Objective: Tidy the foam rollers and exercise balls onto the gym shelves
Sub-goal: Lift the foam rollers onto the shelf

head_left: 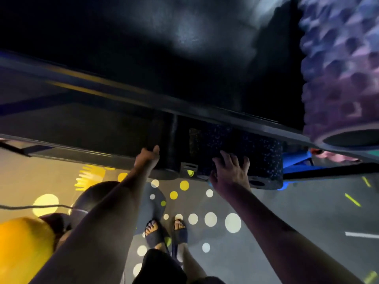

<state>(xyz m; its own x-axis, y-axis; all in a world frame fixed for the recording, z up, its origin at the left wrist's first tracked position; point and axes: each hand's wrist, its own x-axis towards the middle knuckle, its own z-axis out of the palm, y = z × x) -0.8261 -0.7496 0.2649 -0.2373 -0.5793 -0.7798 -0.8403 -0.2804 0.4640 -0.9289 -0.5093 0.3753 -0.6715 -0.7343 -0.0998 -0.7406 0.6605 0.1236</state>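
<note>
Right hand: fingers spread and curled over the top of the speckled roller, thumb hooked at its near left edge, grasping it.
Speckled roller: black with blue flecks, lying under the right fingers on the lower shelf; its long axis runs from the person towards the shelf's back, and its hollow end faces the person, jutting past the shelf's front edge just below the right palm.
Left hand: thumb straight, laid against the left side of the black roller; the fingers vanish into the dark, so whether they grip cannot be told.
Black roller: smooth, between the two hands, just left of the right fingers and parallel to the speckled roller, one end towards the person.
Purple roller: knobbly, on the upper shelf, well above and right of the right fingers, long axis also front to back, open end facing the person.
Yellow ball: on the floor, well below and left of the left fingers; blurred.
Floor: grey, dotted with pale and yellow circles.
</note>
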